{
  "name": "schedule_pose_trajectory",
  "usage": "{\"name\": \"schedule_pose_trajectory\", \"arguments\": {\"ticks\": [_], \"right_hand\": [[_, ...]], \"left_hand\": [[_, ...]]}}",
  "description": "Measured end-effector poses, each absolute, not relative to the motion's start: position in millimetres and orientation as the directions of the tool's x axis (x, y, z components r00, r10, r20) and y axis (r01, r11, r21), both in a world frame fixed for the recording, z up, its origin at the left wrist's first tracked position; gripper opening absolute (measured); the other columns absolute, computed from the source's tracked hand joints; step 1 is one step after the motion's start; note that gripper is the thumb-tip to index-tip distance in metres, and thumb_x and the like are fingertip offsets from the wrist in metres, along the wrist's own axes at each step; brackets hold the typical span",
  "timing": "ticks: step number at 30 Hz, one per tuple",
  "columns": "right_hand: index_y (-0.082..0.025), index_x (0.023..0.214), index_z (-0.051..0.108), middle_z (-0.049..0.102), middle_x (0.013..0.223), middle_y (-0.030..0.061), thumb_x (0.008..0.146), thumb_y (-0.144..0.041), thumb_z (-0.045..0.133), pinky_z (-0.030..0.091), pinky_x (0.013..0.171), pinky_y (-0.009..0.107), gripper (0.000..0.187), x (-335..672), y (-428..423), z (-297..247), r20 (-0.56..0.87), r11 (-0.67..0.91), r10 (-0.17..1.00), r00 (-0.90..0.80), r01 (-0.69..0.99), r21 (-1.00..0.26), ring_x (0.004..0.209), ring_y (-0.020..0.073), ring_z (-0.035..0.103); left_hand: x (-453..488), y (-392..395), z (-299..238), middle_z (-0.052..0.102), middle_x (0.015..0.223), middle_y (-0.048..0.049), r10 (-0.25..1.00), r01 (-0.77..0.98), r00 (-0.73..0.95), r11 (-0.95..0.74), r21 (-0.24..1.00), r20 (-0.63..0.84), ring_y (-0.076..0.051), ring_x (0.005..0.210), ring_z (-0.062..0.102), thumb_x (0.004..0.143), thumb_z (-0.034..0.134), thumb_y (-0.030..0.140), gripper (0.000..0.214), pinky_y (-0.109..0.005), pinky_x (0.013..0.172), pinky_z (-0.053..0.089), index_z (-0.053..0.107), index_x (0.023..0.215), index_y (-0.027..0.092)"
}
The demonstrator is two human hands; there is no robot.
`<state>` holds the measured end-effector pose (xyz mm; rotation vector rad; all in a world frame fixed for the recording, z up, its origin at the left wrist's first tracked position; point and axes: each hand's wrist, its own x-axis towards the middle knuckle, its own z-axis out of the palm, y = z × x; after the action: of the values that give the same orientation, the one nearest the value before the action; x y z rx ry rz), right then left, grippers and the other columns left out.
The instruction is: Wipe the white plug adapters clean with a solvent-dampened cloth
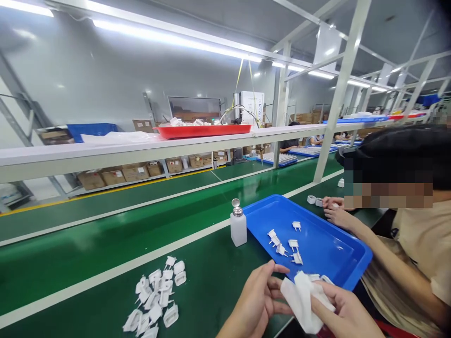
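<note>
A crumpled white cloth (303, 303) is gripped in my right hand (343, 310) over the near edge of the blue tray (331, 263). My left hand (259, 295) is beside the cloth with its fingers apart and curved, palm turned toward it; I see nothing held in it. Several white plug pieces with metal pins (296, 257) lie in the tray, and a few more white parts show partly behind the cloth. Whether a part is inside the cloth is hidden. Left of my hands, a loose pile of similar white plug pieces (155, 295) rests on the green bench.
A square white bottle with a metal pump top (238, 227) stands at the tray's left corner. On the right, a co-worker's hands (334, 211) handle small white parts. A raised shelf (134, 152) carrying a red tray (207, 131) runs beyond the green conveyor belt (148, 211).
</note>
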<state>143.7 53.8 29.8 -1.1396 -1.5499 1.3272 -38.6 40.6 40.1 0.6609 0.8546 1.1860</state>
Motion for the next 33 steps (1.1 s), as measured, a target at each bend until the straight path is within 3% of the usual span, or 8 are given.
{"name": "schedule_pose_trajectory", "arguments": {"ticks": [3, 6, 9, 13, 16, 19, 27, 33], "right_hand": [[-0.021, 0.076, 0.076, 0.072, 0.075, 0.0047, 0.078, -0.064, 0.068, 0.049, 0.063, 0.029, 0.044, 124.7, 58.6, 35.2, 0.057, 0.16, 0.97, -0.234, 0.449, -0.879, 0.07, 0.0226, 0.063], [-0.025, 0.076, 0.076, 0.071, 0.069, 0.0022, 0.073, -0.065, 0.071, 0.047, 0.062, 0.029, 0.041, 105.7, 56.5, 41.5, 0.152, 0.216, 0.976, -0.159, 0.569, -0.793, 0.066, 0.0227, 0.061], [-0.024, 0.08, 0.075, 0.072, 0.071, 0.0017, 0.078, -0.067, 0.068, 0.047, 0.063, 0.028, 0.043, 94.4, 55.1, 41.6, 0.149, 0.226, 0.969, -0.196, 0.469, -0.854, 0.067, 0.0219, 0.062], [-0.02, 0.105, 0.076, 0.078, 0.095, 0.0073, 0.084, -0.062, 0.07, 0.053, 0.074, 0.032, 0.048, 89.2, 63.2, 27.2, 0.036, 0.092, 0.916, -0.399, 0.123, -0.988, 0.085, 0.0266, 0.069], [-0.018, 0.11, 0.076, 0.079, 0.101, 0.0108, 0.08, -0.057, 0.079, 0.055, 0.084, 0.038, 0.049, 82.4, 66.7, 11.9, 0.005, -0.041, 0.902, -0.432, -0.096, -0.995, 0.093, 0.0304, 0.072], [-0.019, 0.111, 0.076, 0.079, 0.101, 0.0118, 0.075, -0.054, 0.084, 0.056, 0.087, 0.041, 0.05, 71.2, 61.8, -1.9, -0.013, -0.115, 0.905, -0.425, -0.216, -0.97, 0.097, 0.0321, 0.072], [-0.026, 0.139, 0.06, 0.07, 0.127, 0.0137, 0.086, -0.05, 0.076, 0.057, 0.093, 0.041, 0.06, 57.2, 48.6, -30.5, 0.028, -0.086, 0.901, -0.433, -0.242, -0.967, 0.111, 0.0297, 0.07], [-0.035, 0.137, 0.061, 0.045, 0.15, 0.0112, 0.099, -0.041, 0.06, 0.053, 0.103, 0.038, 0.038, 73.8, 50.5, -33.3, 0.268, 0.295, 0.819, -0.508, -0.029, -0.955, 0.135, 0.0277, 0.053]], "left_hand": [[-55.8, 27.7, 43.7, 0.075, 0.085, -0.0075, 0.992, -0.509, -0.001, 0.106, 0.854, -0.123, -0.02, 0.075, 0.071, 0.068, 0.091, 0.042, 0.054, -0.029, 0.065, 0.057, 0.068, 0.109, 0.014], [-66.0, 20.7, 41.6, 0.078, 0.094, -0.01, 0.996, -0.485, -0.081, -0.001, 0.875, -0.043, -0.02, 0.081, 0.072, 0.053, 0.101, 0.027, 0.072, -0.028, 0.073, 0.055, 0.065, 0.115, 0.016], [-70.5, 15.6, 37.4, 0.077, 0.093, -0.0098, 0.993, -0.564, -0.078, 0.033, 0.825, -0.093, -0.019, 0.078, 0.073, 0.059, 0.099, 0.029, 0.069, -0.027, 0.072, 0.054, 0.065, 0.117, 0.016], [-75.6, 10.1, 29.0, 0.074, 0.091, -0.0086, 0.977, -0.651, -0.096, 0.082, 0.755, -0.189, -0.025, 0.083, 0.074, 0.066, 0.095, 0.038, 0.063, -0.035, 0.073, 0.059, 0.065, 0.117, 0.016], [-80.9, 4.6, 20.8, 0.075, 0.097, -0.0123, 0.966, -0.649, -0.133, 0.083, 0.756, -0.221, -0.027, 0.089, 0.074, 0.072, 0.09, 0.045, 0.061, -0.042, 0.077, 0.062, 0.064, 0.119, 0.016], [-85.8, -1.8, 11.3, 0.077, 0.097, -0.0134, 0.951, -0.58, -0.187, 0.095, 0.809, -0.245, -0.026, 0.086, 0.075, 0.069, 0.093, 0.042, 0.066, -0.038, 0.075, 0.063, 0.062, 0.121, 0.016], [-90.6, -10.9, -11.8, 0.077, 0.078, -0.0079, 0.926, -0.435, -0.327, 0.028, 0.9, -0.188, -0.021, 0.067, 0.073, 0.053, 0.101, 0.041, 0.077, -0.031, 0.063, 0.061, 0.063, 0.113, 0.013], [-91.4, -13.4, -5.2, 0.075, 0.07, -0.0041, 0.922, -0.437, -0.36, -0.033, 0.899, -0.141, -0.016, 0.061, 0.069, 0.061, 0.097, 0.038, 0.057, -0.026, 0.061, 0.057, 0.069, 0.104, 0.014]]}}
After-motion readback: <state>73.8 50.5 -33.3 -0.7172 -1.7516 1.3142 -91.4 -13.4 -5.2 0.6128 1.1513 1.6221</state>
